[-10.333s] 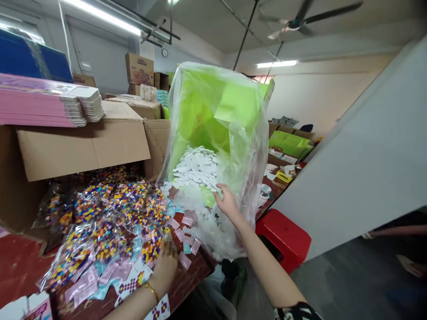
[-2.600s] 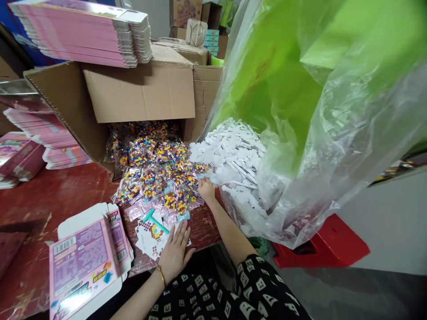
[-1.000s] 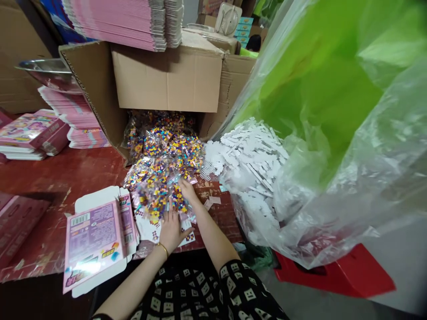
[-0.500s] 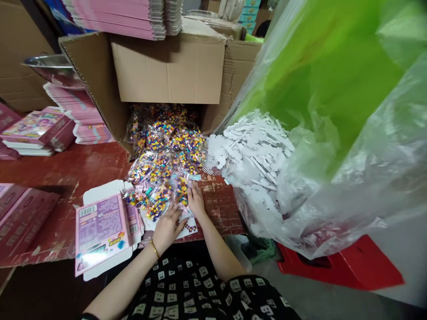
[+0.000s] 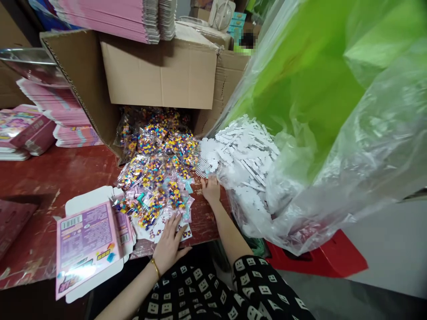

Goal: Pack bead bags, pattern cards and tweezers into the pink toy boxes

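On the table, left hand (image 5: 168, 249) lies flat on printed cards (image 5: 156, 229); right hand (image 5: 211, 189) fingers white pieces (image 5: 243, 155).

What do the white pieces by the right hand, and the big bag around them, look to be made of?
White pieces: seemingly rigid plastic grids, matte, judging by the mesh pattern on one piece at the pile's edge; too small to be sure. Big bag: thin clear plastic film, glossy and crinkled. The right hand touches the pile's edge.
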A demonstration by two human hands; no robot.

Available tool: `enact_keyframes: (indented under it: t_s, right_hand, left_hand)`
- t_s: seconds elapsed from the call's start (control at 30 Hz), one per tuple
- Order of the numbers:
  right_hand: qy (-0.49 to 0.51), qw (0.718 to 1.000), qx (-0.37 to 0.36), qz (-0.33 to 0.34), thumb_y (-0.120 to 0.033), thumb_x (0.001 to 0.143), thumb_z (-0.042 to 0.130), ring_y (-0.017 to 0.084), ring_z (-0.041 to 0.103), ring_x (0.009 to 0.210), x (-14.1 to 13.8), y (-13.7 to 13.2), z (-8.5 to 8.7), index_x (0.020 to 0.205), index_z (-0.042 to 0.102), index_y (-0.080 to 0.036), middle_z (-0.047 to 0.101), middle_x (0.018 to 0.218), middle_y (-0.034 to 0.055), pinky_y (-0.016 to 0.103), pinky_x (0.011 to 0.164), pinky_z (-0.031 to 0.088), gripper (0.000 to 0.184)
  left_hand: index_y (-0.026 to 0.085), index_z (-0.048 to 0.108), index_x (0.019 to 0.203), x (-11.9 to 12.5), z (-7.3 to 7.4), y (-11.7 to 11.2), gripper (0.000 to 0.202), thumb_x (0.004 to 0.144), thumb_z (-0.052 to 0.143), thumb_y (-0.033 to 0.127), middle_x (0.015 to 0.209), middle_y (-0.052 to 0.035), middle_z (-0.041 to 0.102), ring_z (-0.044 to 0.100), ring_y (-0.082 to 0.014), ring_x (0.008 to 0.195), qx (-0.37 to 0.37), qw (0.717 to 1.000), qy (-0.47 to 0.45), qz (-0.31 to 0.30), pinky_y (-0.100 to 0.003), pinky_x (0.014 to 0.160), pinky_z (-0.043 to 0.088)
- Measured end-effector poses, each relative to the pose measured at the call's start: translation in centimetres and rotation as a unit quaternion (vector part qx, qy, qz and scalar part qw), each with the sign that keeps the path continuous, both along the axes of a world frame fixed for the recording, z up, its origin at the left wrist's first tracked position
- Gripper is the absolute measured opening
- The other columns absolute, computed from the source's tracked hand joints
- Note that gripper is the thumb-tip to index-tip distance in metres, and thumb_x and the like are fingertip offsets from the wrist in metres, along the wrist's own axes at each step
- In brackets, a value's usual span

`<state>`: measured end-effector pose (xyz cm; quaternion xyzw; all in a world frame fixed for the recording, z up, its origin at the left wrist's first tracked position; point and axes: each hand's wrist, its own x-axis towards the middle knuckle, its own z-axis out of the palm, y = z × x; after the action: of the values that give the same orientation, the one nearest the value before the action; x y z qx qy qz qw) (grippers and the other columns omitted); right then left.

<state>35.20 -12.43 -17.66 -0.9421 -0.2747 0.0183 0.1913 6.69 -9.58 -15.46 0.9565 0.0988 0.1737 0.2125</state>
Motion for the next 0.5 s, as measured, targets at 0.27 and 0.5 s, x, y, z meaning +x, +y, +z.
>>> enact_keyframes:
  t_s: [0.27,0.5]
  right_hand:
    - [0.034,0.987,0.116,0.109,-0.018,0.093,0.028,0.018,0.054,0.127,-1.7,-0.8,-1.3,0.123,0.065,-0.017,0.062,0.132,0.0098,0.036,0.109,0.042,0.047]
    - [0.001,0.999,0.025,-0.023,-0.036,0.093,0.042,0.035,0.054,0.123,6.5,-0.8,-1.2,0.123,0.060,-0.004,0.063,0.122,0.0264,0.049,0.108,0.036,0.047]
  left_hand:
    - [0.015,0.047,0.134,-0.1,-0.3,-0.1,0.061,0.083,0.072,0.035,0.155,-0.0216,0.029,0.022,-0.0390,0.145,0.012,1.000,-0.016,-0.003,-0.060,0.108,0.041]
    - [0.019,0.046,0.136,0.2,-0.9,-0.1,0.055,0.086,0.066,0.032,0.157,-0.0191,0.027,0.026,-0.0384,0.144,0.011,1.000,-0.022,0.002,-0.059,0.107,0.042]
